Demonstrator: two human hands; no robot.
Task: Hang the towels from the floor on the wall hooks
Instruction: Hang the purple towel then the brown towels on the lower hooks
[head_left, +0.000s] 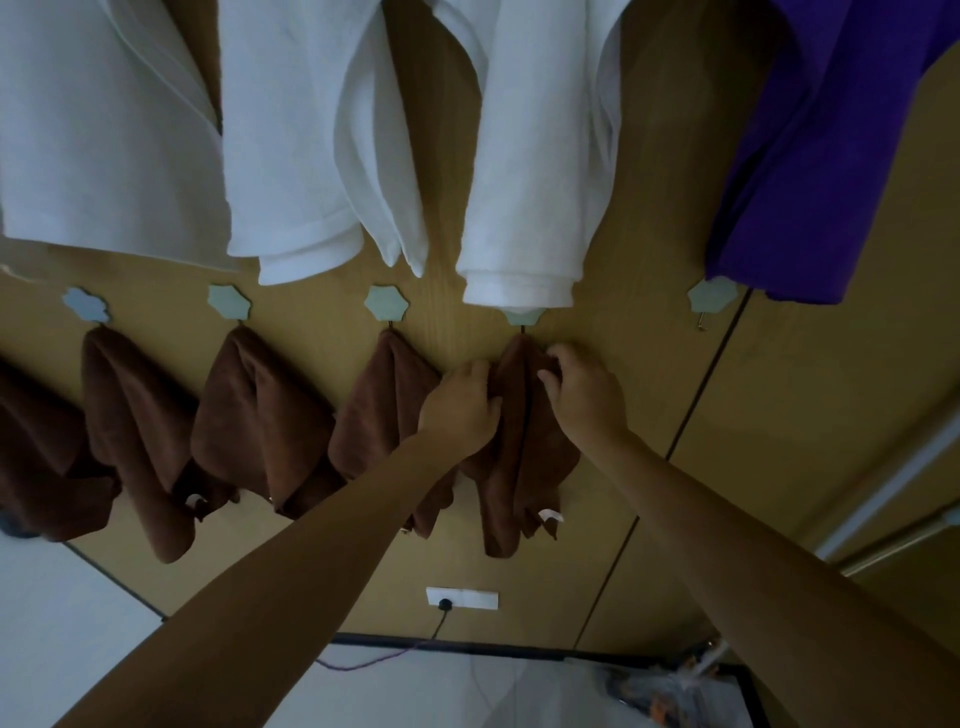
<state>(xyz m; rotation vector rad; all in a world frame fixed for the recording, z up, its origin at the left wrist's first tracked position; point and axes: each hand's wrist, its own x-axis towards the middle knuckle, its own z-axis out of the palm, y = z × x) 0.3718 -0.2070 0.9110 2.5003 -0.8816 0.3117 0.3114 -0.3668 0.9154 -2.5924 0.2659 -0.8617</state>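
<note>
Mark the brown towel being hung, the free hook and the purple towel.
brown towel being hung (543, 457): head view, lower fold.
free hook (712, 297): head view, its pale plate.
purple towel (810, 156): head view, middle of cloth.

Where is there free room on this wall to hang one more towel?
The hook under the purple towel, right of the right hand, is bare, with open wall below it. Leftward is crowded: brown towels fill that row, the left hand and right hand hold the last brown towel, white towels hang above.
</note>
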